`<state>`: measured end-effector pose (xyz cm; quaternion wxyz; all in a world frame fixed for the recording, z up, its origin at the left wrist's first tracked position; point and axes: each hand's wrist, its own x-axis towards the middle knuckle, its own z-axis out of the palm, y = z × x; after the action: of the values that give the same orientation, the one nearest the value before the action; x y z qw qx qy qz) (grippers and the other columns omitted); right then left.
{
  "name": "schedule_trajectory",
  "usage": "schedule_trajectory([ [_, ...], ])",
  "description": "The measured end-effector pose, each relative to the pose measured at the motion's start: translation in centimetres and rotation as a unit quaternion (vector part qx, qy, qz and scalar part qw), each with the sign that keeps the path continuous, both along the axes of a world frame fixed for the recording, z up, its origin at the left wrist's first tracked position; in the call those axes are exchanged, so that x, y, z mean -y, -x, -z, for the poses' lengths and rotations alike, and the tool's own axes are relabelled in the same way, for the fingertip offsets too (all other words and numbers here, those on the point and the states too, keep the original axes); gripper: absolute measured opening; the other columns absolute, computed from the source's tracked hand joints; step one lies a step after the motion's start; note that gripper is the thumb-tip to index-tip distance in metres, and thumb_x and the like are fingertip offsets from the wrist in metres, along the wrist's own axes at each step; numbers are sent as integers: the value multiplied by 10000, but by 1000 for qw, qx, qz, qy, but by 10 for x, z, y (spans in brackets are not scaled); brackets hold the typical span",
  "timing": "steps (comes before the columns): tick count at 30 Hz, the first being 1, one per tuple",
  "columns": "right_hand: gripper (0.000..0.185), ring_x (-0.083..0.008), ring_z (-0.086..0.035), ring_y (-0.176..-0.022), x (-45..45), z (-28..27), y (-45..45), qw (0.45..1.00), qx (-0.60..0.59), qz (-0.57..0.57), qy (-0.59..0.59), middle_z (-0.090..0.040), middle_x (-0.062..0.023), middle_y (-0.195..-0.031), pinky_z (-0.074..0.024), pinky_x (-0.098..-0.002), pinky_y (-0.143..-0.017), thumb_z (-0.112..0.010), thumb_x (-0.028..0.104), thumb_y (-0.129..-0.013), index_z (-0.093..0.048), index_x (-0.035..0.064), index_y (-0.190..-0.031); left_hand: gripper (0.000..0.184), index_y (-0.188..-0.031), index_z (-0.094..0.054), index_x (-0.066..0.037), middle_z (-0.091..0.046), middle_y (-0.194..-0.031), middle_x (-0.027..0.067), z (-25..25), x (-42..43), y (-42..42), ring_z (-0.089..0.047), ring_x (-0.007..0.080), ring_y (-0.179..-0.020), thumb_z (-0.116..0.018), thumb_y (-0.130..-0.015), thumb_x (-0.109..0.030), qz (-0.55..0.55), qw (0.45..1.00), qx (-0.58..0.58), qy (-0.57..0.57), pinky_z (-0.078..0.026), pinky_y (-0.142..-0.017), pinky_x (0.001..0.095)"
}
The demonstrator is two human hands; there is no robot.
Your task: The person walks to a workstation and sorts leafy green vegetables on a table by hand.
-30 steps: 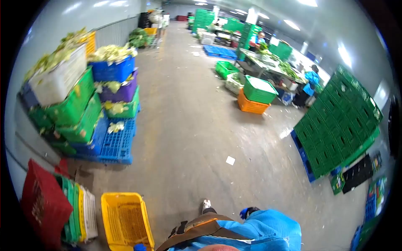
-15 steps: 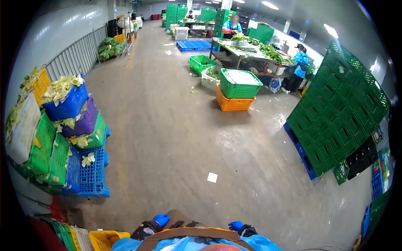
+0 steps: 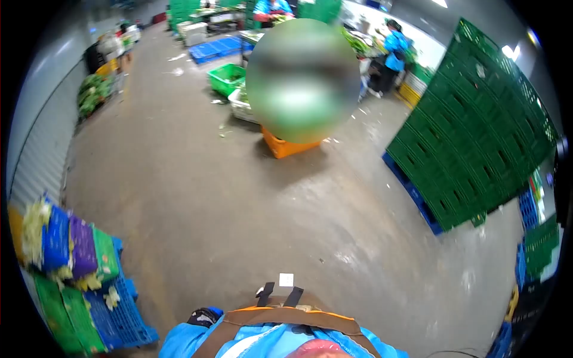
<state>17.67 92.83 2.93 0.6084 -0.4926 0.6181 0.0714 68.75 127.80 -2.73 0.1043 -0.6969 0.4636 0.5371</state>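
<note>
A sliver of my left hand (image 3: 216, 311) in a blue glove shows beside a dark cuff, at the lower left of my body. Its fingers are mostly hidden, and I see nothing held in it. My right hand is out of view. Below me are my blue sleeves and a brown apron (image 3: 340, 320) with an orange edge. Two dark straps (image 3: 293, 296) stick out at its front. Just beyond them a white square (image 3: 286, 280) lies on the floor.
Ahead, an orange crate (image 3: 286, 146) is partly covered by a blurred round patch; a green crate (image 3: 218, 82) stands behind it. Stacked green crates (image 3: 459, 137) rise at right on a blue pallet. Leaf-filled crates (image 3: 83, 244) stand at left. A person (image 3: 391, 56) works far right.
The view has turned to the right and I have moved forward. The white square is closer to my body. My right hand has left the view, and my left hand shows less.
</note>
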Motion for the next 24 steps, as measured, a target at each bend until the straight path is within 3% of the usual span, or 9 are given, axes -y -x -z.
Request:
schedule_trajectory([
  [2,261,-208,-614,-676,41,-8,-20,997,-1,81,-21,-638,-132,-854,-470,-309,-554,-497,256,-823,-606,78,-980,292,-1004,-618,-145,-610,-994,123,1,86,-52,-584,309,-911,-508,-788,-308,79,997,18,17,-468,-770,399],
  [5,260,-207,-614,-670,107,1,-43,991,0,127,-41,-638,-131,-849,-469,-309,-551,-498,255,-821,-606,77,-977,280,-991,-604,-61,-627,-964,106,85,221,-137,-619,236,-827,-451,-852,-250,68,997,-2,32,-505,-685,359],
  [8,260,-207,-613,-665,191,21,-57,992,2,115,-46,-638,-131,-843,-467,-309,-547,-499,255,-820,-607,77,-975,272,-925,-627,-61,-638,-868,99,28,396,-148,-623,218,-763,-492,-825,-275,-394,911,-65,100,-501,-647,342],
  [10,259,-206,-612,-662,266,36,-62,996,6,82,-30,-638,-130,-840,-466,-309,-544,-500,254,-818,-607,76,-973,272,-882,-643,-60,-644,-804,95,8,491,-139,-625,206,-721,-519,-808,-291,-486,852,-118,156,-499,-621,331],
  [13,259,-206,-612,-657,389,36,-79,1000,9,17,-12,-638,-130,-834,-465,-309,-541,-501,253,-817,-608,75,-971,298,-865,-636,-37,-640,-793,96,-31,606,-120,-615,179,-685,-507,-816,-301,-394,906,-148,49,-495,-594,298],
  [17,258,-205,-610,-650,584,31,-137,998,51,12,-40,-638,-129,-827,-463,-309,-536,-502,252,-814,-608,74,-968,330,-920,-632,-32,-644,-874,121,-57,735,-139,-619,205,-752,-515,-805,-319,-205,973,-39,97,-489,-677,332],
  [20,243,-206,-601,-620,721,13,-183,997,42,54,-39,-633,-127,-802,-459,-307,-527,-514,252,-803,-613,70,-930,307,-918,-642,-49,-653,-873,99,-69,815,-172,-630,206,-713,-505,-793,-293,-260,963,-21,71,-492,-660,336],
  [23,248,-195,-596,-599,841,-1,-222,998,13,57,17,-628,-115,-761,-442,-299,-498,-506,246,-805,-608,69,-945,258,-839,-645,-84,-632,-822,124,-28,876,-204,-614,263,-734,-533,-763,-304,-282,959,2,36,-474,-651,391],
  [24,245,-194,-596,-599,871,-6,-235,997,27,65,32,-629,-113,-760,-441,-297,-496,-506,240,-804,-609,70,-946,226,-871,-642,-116,-623,-870,123,26,889,-222,-601,293,-796,-586,-733,-286,-184,981,-4,58,-473,-676,405],
])
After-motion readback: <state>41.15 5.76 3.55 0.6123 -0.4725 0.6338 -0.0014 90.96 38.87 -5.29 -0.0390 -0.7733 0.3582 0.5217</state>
